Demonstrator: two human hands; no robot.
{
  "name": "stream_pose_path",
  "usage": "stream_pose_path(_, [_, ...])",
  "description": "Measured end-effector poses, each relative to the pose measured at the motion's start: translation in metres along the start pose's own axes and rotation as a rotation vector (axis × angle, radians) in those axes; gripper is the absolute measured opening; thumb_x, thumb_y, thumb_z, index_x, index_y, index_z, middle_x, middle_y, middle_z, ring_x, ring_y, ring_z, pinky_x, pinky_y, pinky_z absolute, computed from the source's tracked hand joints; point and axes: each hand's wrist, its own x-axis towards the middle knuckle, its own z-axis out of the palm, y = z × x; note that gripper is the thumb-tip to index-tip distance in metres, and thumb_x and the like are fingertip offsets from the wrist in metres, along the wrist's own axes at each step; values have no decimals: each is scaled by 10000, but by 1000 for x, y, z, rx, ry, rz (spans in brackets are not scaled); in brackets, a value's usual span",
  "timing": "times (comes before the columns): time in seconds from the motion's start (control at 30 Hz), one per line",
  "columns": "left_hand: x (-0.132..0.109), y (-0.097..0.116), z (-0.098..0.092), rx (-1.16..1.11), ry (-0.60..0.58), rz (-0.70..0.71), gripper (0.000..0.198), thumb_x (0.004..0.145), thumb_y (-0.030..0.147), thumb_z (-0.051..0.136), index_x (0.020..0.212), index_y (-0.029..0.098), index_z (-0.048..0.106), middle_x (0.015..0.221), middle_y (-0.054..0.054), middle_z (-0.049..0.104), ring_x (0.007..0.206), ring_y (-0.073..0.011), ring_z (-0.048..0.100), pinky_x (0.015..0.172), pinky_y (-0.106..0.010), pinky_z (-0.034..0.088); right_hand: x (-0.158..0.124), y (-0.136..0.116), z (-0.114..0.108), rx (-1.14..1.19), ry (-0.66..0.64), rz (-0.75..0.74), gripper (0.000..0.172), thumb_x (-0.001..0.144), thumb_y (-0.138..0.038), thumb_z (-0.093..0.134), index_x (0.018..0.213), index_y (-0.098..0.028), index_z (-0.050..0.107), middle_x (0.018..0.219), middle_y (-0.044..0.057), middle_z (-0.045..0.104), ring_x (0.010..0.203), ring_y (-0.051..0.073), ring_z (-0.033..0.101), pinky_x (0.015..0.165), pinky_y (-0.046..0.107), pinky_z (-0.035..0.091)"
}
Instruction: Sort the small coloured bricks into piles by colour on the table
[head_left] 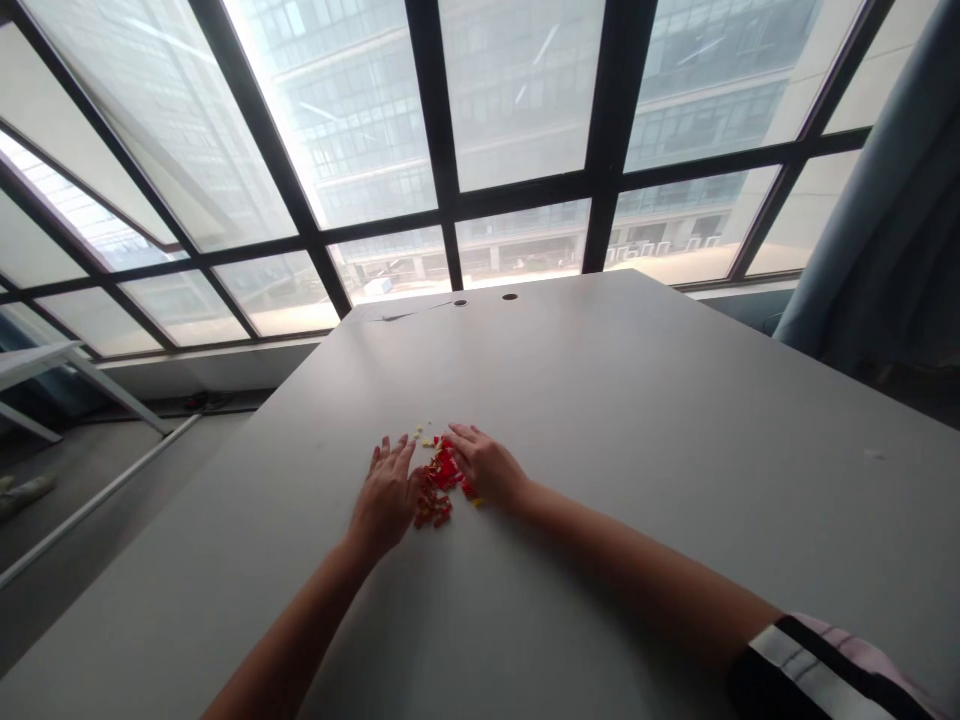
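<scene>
- Centrally, a pile of small red pieces (pixel 445 468) lies on the white table (pixel 600 400), between the two hands.
- Left hand (pixel 385 498): palm down, fingers extended and slightly spread, thumb side at the pile's left edge; nothing visible in its grasp.
- Right hand (pixel 489 468): back upward, fingers loosely bent over the pile's right edge; whether it grips a piece cannot be told, since its underside is hidden.
- Yellow pieces (pixel 428 442): scattered at the far edge of the pile.
- Window (pixel 525 250): beyond the table's far end.
- Curtain (pixel 862 230): to the right.
</scene>
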Motion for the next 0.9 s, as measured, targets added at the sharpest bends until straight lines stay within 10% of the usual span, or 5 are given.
stream_pose_path(0.33, [72,-22,16,-44,-207,131,517,941,300,275,1396,80,383,1475,-144,371,1407,-267,238,1150,-476,202,-7,12,-14,118,100,225,431,912,-173,327,1262,-82,562,1326,149,553,1273,189,476,1101,356,342])
stream_pose_path(0.53, [30,-10,1,-195,-274,203,529,963,360,206,1420,143,363,1488,-56,362,1410,-194,242,1168,-397,213,-43,-11,-1,214,129,340,517,888,-242,395,1371,-62,434,1475,170,359,1390,243,285,1148,422,254])
stream_pose_path(0.73, [-26,0,-21,-208,-148,83,567,954,453,258,1452,186,291,1504,-92,335,1417,-265,217,1146,-496,233,1,-29,22,350,188,398,508,841,-174,422,1327,-36,462,1412,186,445,1344,231,370,1127,390,295])
stream_pose_path(0.9, [-55,10,-8,74,-60,122,1037,760,688,511,1498,164,5,1555,-172,132,1424,-385,33,1121,-601,147,33,-11,13,352,208,371,433,886,-138,318,1267,-106,521,1357,129,520,1294,180,432,1115,360,299])
